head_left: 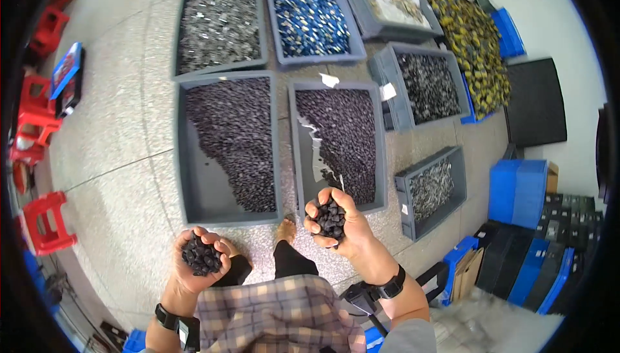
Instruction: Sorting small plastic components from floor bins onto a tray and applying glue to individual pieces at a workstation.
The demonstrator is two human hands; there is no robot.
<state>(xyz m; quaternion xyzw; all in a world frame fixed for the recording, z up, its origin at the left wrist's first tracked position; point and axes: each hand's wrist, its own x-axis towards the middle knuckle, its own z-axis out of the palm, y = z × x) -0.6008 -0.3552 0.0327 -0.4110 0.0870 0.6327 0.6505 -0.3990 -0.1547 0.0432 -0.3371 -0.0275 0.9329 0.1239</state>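
Both palms are turned up, each cupping a heap of small black parts. My left hand (199,252) is curled around its black parts (201,256), short of the near edge of the left grey bin (229,153). Fingers bent over its own pile, my right hand (336,218) holds more black parts (330,219) at the near edge of the right grey bin (380,159). Similar dark parts lie in both bins, heaped toward the right side of each. A strip of torn, pale plastic film (315,143) shows in the right bin. What the small parts are exactly, I cannot make out.
Beyond stand grey bins of silvery pieces (219,27) and blue pieces (310,18). To the right are a bin of black-and-clear pieces (427,87), a small bin (431,188) and a yellow-black heap (470,49). Red stools (46,224) line the left; blue boxes (516,191) stand right.
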